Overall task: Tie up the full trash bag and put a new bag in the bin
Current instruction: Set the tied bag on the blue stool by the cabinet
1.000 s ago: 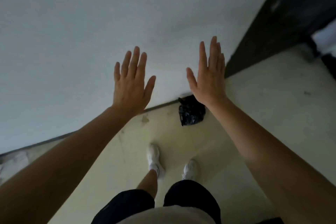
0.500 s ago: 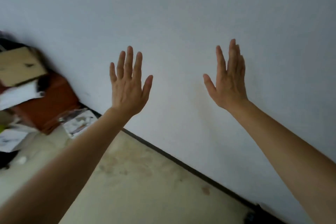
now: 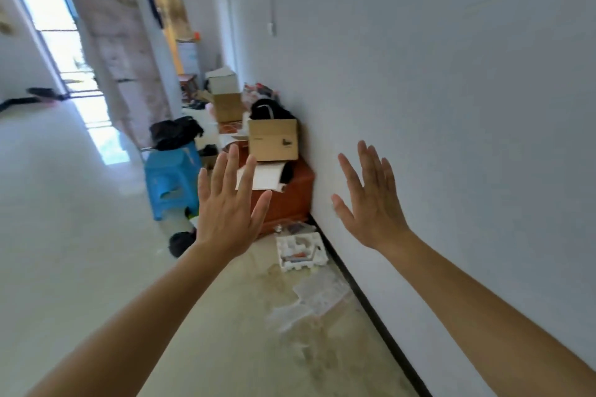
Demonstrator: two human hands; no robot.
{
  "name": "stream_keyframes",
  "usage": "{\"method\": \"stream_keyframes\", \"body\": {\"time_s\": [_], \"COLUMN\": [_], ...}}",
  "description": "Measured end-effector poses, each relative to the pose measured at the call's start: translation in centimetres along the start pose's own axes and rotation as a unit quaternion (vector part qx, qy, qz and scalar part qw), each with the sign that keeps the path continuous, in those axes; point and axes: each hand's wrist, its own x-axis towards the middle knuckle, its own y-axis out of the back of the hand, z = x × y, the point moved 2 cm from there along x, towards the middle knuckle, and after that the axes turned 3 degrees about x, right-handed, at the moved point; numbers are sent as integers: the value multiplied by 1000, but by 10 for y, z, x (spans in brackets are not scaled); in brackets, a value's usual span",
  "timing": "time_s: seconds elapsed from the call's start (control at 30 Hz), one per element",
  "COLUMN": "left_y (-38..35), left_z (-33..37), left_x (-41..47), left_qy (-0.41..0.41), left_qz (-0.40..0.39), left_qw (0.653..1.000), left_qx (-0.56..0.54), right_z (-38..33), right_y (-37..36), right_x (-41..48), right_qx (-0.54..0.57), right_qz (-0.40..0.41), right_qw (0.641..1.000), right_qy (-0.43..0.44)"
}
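Trash bag, the crumpled black plastic one point(image 3: 175, 132), sits atop a blue plastic stool point(image 3: 171, 180) beyond my left grip point(image 3: 227, 206); both it and my right grip point(image 3: 371, 200) are spread, empty, raised ahead, probably just presenting before reaching.

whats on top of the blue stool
A crumpled black bag or cloth sits on top of the blue stool, covering its seat. What it holds, if anything, cannot be seen. Both the left hand and the right hand are open and empty.

A cardboard box point(image 3: 273, 139) sits on a brown cabinet point(image 3: 287, 200) against the wall point(image 3: 451, 90), beside a blue stool point(image 3: 171, 182) and foam tray point(image 3: 301, 251).
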Motion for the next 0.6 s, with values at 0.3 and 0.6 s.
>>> {"method": "stream_keyframes", "body": {"time_s": [0.3,0.6], "left_y": [-79,-64], "left_z": [-203,-432], "left_x": [83,143], "left_qy": [96,219], "left_qz": [-50,-8], "left_qw": [991,964], "left_qx": [80,151], "right_z": [-118,-309], "right_y": [-203,-329], "right_x": [201,402], "right_qx": [102,199], "right_qz": [-50,-85], "right_qw": [992,966], "right_qy": [58,142]}}
